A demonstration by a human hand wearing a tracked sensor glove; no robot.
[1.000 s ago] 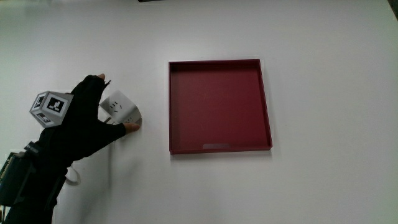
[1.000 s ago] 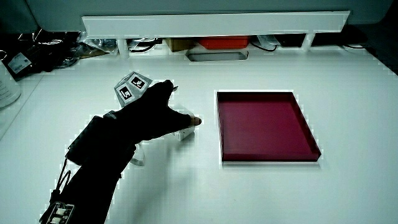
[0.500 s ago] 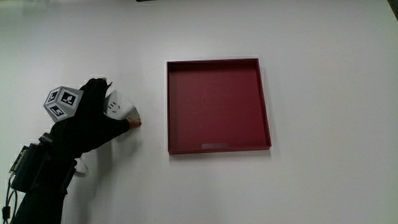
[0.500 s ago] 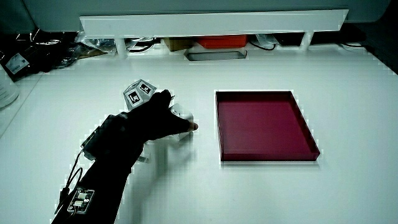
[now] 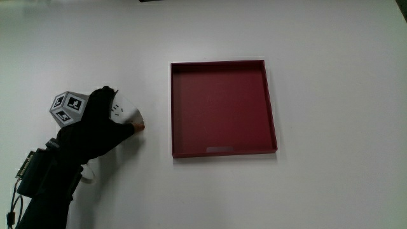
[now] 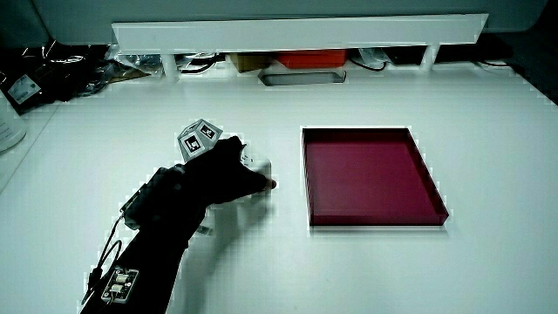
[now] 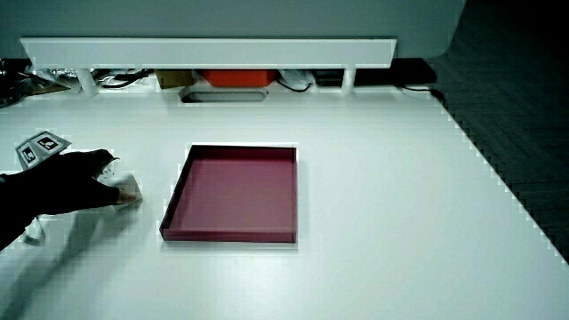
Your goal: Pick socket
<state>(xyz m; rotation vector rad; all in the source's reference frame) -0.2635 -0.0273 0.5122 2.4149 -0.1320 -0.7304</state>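
Beside the red tray, the socket sits between the fingers.

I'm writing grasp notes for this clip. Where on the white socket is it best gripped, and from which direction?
Grip the socket across two opposite flat sides of its boxy body, coming from above and from the person's side, as the hand does now. Its face tilts upward, and the red tray stands clear beside it, so probably nothing blocks that approach.
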